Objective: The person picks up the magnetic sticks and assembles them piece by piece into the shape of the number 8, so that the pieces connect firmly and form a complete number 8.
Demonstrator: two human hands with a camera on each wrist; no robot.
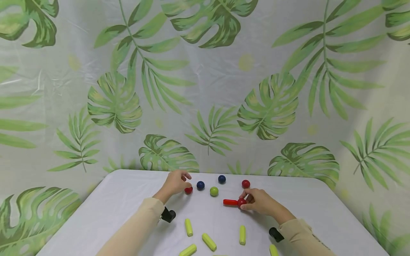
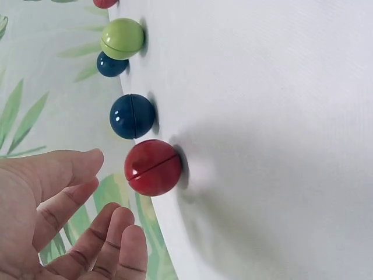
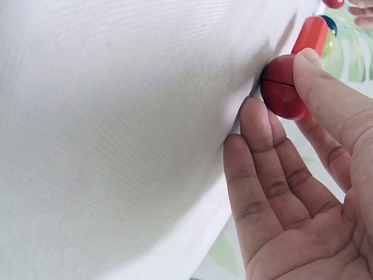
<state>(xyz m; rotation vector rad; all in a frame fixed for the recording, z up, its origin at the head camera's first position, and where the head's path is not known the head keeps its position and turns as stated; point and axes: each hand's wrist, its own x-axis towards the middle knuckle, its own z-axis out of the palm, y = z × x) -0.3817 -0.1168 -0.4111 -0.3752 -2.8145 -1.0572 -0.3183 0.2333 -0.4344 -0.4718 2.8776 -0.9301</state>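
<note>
My right hand pinches a glossy red ball between thumb and fingers, low over the white table. A red handle lines up with that ball on its left, its end right at the ball; together they look like a small maraca. In the right wrist view the thumb covers part of the ball. My left hand hovers beside another red ball with a seam round it. Its fingers are loosely spread, and a gap shows between them and the ball in the left wrist view.
Near the back edge sit two dark blue balls, a green ball and a further red ball. Several yellow-green sticks lie across the front of the white table. A leaf-patterned curtain hangs behind.
</note>
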